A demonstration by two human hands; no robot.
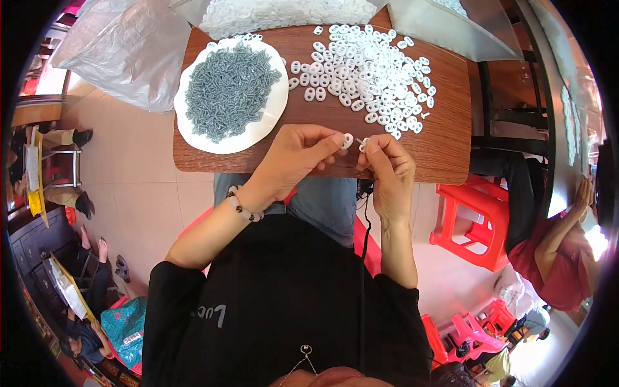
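Observation:
My left hand [293, 157] pinches a small white oval plastic piece with holes [347, 140] between thumb and fingertips, above the table's near edge. Close beside it, my right hand [392, 169] pinches another small white plastic piece [363, 146]. A thin grey bit shows between the two hands, too small to name. Behind my left hand sits a white plate [184, 122] heaped with small grey metal parts [232, 93]; whether they are screws or springs, I cannot tell. Beyond my right hand lies a loose spread of white two-holed oval pieces [367, 80].
The brown wooden table [445, 142] carries everything. Along its far side stand a bin of white pieces [284, 19] and a metal tray [451, 35]. A clear plastic bag [122, 58] hangs at the left. Red stools [474, 222] and other people are at the sides.

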